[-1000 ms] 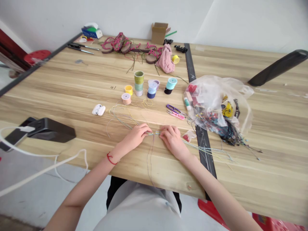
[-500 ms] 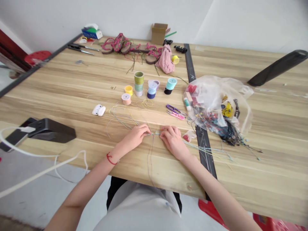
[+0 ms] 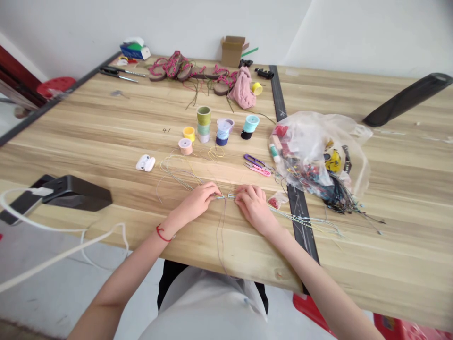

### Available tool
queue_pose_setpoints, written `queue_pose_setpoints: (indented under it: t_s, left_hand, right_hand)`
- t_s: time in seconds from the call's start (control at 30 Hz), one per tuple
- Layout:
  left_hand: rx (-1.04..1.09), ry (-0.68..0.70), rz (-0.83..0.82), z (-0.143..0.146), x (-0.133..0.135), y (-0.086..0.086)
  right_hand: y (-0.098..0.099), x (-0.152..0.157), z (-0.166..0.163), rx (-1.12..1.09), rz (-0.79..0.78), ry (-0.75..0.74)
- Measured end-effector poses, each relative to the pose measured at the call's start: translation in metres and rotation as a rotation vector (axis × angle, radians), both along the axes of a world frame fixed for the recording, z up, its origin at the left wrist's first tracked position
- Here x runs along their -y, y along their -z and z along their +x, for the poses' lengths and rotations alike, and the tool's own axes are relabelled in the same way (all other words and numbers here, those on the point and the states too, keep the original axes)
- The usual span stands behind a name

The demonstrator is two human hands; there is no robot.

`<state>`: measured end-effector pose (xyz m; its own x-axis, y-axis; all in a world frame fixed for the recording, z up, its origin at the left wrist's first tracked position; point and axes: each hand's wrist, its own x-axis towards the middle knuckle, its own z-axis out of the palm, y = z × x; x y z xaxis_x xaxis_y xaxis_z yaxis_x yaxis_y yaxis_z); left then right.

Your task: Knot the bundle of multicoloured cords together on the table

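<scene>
A bundle of thin pastel threads [image 3: 300, 218] runs across the wooden table near its front edge, passing under both hands. My left hand [image 3: 203, 196] pinches the bundle, with loose thread loops [image 3: 177, 171] fanning out behind it. Just to the right, my right hand [image 3: 252, 200] has its fingers closed on the same bundle, and the threads trail off to the right beneath the wrist. Between the hands a short stretch of thread shows. From there a purple thread [image 3: 220, 236] hangs toward my lap. The fingertips partly hide the crossing point.
Thread spools [image 3: 204, 123] stand mid-table. Purple snips [image 3: 254, 160] and pink snips [image 3: 261, 170] lie right of them, beside a plastic bag [image 3: 318, 141] of cords. A white earbud case [image 3: 145, 163] and black power block [image 3: 76, 191] are at left; a small red-bead bag [image 3: 278, 200] lies by my right hand.
Both hands stay in nearly the same place on the threads. The left fingertips have shifted very slightly; the view has moved a little.
</scene>
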<state>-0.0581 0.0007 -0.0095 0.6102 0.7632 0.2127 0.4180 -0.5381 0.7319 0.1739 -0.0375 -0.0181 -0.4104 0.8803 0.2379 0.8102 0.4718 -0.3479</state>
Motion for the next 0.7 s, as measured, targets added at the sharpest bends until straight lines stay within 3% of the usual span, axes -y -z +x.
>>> queue_pose_setpoints:
  t_s: [0.23, 0.4, 0.57, 0.7]
  left_hand:
    - [0.003, -0.044, 0.002, 0.002, 0.001, -0.003]
    - [0.004, -0.181, 0.026, -0.005, 0.011, -0.020]
    - [-0.020, -0.308, -0.172, -0.031, 0.032, -0.034]
    - [-0.066, -0.413, -0.260, -0.048, 0.048, -0.030]
  right_hand:
    - [-0.001, 0.002, -0.003, 0.002, 0.002, 0.021]
    - [-0.012, 0.015, -0.001, -0.046, 0.003, 0.052]
    - [-0.021, 0.043, 0.032, -0.040, 0.050, 0.155]
    - [-0.016, 0.071, 0.061, 0.172, 0.141, 0.327]
